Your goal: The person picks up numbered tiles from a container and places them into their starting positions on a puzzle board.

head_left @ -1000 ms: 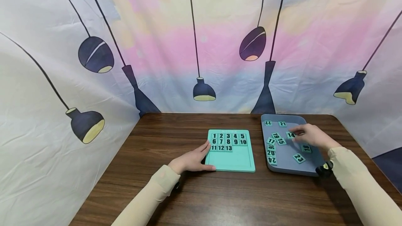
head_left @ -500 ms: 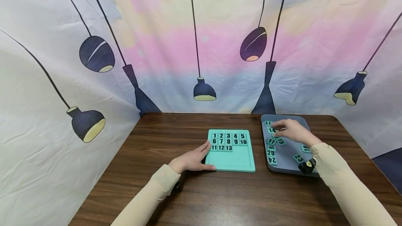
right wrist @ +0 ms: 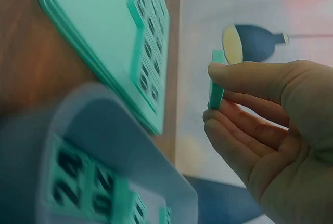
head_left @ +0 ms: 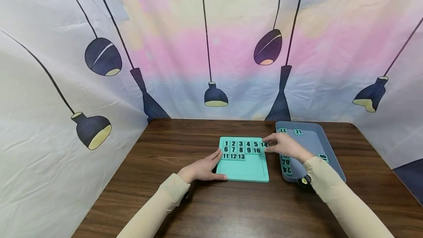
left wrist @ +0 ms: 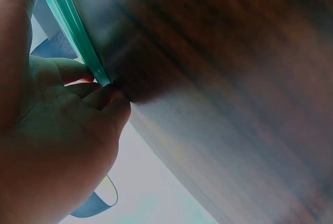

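A mint-green number board [head_left: 246, 170] lies on the table, with tiles 1 to 13 set in rows from its upper left; its lower part is bare. At its lower left corner my left hand [head_left: 202, 167] holds it, thumb along the front edge and fingers at the left side. The left wrist view has the board's edge [left wrist: 78, 29] against the fingers [left wrist: 112, 102]. Between thumb and fingertips, my right hand [head_left: 285, 146] pinches the number tile 14 [head_left: 264, 145], over the board's upper right edge. The right wrist view shows this tile [right wrist: 216, 81] edge-on, raised above the board.
Right of the board stands a blue-grey tray [head_left: 315, 142], partly covered by the right forearm. Loose tiles lie in it, among them tile 21 [head_left: 298, 132], tile 22 [head_left: 282, 130] and tile 24 [head_left: 286, 170]. A patterned cloth [head_left: 185, 47] hangs behind the brown table [head_left: 224, 208].
My right hand has picked tile 14 out of the tray and carried it left to the board's upper right edge. The left hand keeps its place on the board.
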`<state>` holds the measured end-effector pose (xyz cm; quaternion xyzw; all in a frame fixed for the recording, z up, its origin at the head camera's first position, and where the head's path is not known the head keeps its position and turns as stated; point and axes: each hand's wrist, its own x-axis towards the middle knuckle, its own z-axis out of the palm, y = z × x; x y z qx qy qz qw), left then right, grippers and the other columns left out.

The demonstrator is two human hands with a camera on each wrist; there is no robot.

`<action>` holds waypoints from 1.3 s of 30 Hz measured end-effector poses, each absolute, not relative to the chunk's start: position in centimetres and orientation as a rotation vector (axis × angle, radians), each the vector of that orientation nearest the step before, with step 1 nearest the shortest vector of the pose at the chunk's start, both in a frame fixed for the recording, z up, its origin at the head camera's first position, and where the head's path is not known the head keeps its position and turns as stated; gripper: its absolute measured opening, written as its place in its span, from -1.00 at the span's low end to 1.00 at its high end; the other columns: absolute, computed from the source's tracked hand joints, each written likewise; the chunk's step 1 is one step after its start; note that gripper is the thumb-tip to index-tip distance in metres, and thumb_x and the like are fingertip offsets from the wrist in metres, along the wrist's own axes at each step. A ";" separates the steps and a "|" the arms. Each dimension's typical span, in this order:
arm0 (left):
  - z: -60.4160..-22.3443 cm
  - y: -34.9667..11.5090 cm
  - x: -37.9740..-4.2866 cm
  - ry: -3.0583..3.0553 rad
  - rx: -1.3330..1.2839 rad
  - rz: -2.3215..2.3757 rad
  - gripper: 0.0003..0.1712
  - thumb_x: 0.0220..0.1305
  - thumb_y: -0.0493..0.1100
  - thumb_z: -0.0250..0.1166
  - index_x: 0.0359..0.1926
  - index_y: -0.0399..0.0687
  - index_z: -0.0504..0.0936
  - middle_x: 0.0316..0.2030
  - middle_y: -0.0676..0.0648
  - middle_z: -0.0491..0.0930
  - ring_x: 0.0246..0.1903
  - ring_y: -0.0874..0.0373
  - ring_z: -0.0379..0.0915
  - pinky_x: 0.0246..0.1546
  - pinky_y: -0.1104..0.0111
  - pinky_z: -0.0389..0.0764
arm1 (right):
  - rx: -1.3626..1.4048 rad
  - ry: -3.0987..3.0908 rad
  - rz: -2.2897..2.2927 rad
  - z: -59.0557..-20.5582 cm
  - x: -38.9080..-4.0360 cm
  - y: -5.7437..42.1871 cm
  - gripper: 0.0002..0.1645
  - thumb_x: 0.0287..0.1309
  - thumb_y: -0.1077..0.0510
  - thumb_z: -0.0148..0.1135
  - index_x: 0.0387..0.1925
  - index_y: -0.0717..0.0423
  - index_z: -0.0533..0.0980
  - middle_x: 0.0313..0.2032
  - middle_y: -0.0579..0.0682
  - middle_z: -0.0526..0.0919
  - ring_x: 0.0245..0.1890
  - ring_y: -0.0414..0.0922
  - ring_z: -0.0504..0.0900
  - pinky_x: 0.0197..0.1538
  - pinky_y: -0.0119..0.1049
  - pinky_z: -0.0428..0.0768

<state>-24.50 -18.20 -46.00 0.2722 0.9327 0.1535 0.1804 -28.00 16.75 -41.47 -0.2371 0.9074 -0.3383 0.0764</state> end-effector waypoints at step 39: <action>-46.3 -18.1 -24.6 2.648 0.734 0.414 0.21 0.28 0.53 0.12 0.63 0.00 -0.19 0.61 -0.02 -0.34 0.53 0.03 -0.07 0.38 0.10 0.27 | -0.750 2.887 -0.866 -46.6 -26.9 9.8 -0.69 0.16 0.29 0.45 -0.04 0.26 0.67 -0.19 0.05 0.57 -0.27 -0.08 0.55 -0.22 -0.18 0.58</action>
